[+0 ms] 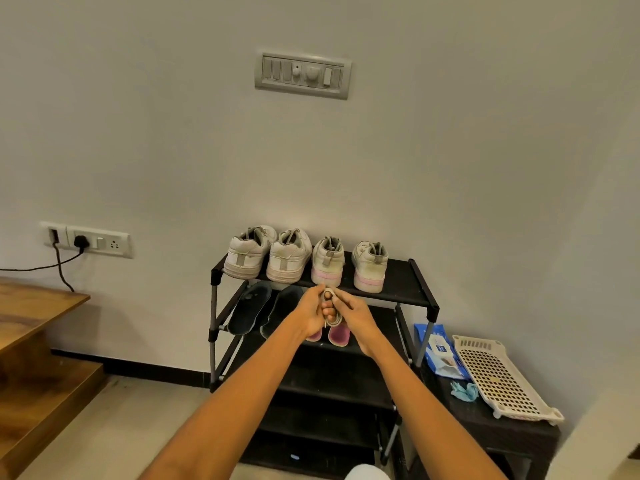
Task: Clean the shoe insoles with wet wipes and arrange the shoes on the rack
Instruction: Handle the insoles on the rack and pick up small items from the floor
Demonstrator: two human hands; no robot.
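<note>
Black fabric shelves of the shoe rack (408,289) carry most of the work already: 4 white sneakers (304,259) stand heels-out in a row on the top tier, and 2 dark insoles (250,308) lie on the second tier beside 2 pink insoles (338,334). Both hands meet just in front of the top shelf edge; the left hand (313,315) and right hand (358,318) curl their fingers around a pale bundle that looks like coiled shoelaces (333,318). Judging by this, the insoles still need returning to the shoes. Wet wipes (438,351) lie on the side table (512,434) right of the rack, next to a plastic tray (498,379). Lower tiers offer open room; the rack's metal posts flank the hands.
</note>
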